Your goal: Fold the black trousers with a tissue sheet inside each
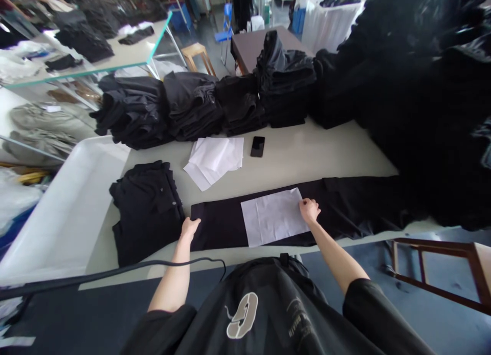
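Observation:
Black trousers [222, 224] lie stretched flat across the table, with a white rectangular sheet [270, 217] on top of them. My right hand [310, 210] has its fingers pinched on the sheet's right edge. At the left end of the trousers, my left hand [191, 226] grips the hem, thumb pointing right. Just left of that hand sits a folded pile of black trousers [148, 209]. More white sheets [215, 158] lie fanned out behind, beside a black phone [258, 146].
Stacks of folded black clothes [192, 107] line the table's back edge. A large dark heap [402, 114] rises at the right. A white bin [65, 212] stands left, a black cable [126, 267] crosses the front left, and a wooden stool [452, 250] is at lower right.

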`<control>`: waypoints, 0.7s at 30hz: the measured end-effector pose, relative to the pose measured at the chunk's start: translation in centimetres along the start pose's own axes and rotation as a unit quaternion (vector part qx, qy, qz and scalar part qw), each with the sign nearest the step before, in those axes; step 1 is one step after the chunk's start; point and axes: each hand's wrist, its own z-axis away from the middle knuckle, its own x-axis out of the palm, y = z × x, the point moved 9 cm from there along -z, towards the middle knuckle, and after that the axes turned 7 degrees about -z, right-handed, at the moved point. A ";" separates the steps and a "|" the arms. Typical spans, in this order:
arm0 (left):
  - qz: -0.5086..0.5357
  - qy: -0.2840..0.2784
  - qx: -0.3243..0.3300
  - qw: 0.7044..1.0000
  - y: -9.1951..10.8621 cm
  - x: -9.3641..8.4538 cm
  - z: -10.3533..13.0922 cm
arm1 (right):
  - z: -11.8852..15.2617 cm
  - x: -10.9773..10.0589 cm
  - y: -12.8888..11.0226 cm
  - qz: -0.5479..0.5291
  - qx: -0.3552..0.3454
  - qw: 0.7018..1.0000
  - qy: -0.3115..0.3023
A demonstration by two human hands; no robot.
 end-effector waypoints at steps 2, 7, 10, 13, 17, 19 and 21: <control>0.017 -0.020 -0.013 1.000 -0.7 0.3 0.3 | -0.1 -0.5 0.3 -0.013 0.001 1.000 0.010; 0.050 -0.034 -0.021 0.998 -1.9 0.5 1.2 | 0.4 -1.1 0.6 -0.072 -0.014 0.997 0.034; 0.057 -0.031 -0.020 0.998 -2.0 0.6 1.5 | 0.9 -0.8 0.5 -0.116 -0.034 0.992 0.029; 0.055 -0.026 -0.019 0.998 -1.9 0.7 1.5 | 0.8 -0.8 0.8 -0.145 -0.025 0.988 0.037; 0.050 -0.022 -0.016 0.998 -1.7 0.9 1.6 | 0.0 -1.0 1.0 -0.163 -0.001 0.985 0.049; 0.051 -0.022 -0.013 0.998 -1.6 0.9 1.8 | -0.3 -0.8 0.9 -0.164 0.007 0.985 0.047; 0.054 -0.022 -0.011 0.998 -1.5 0.8 1.9 | -0.4 -0.6 0.9 -0.159 0.019 0.986 0.042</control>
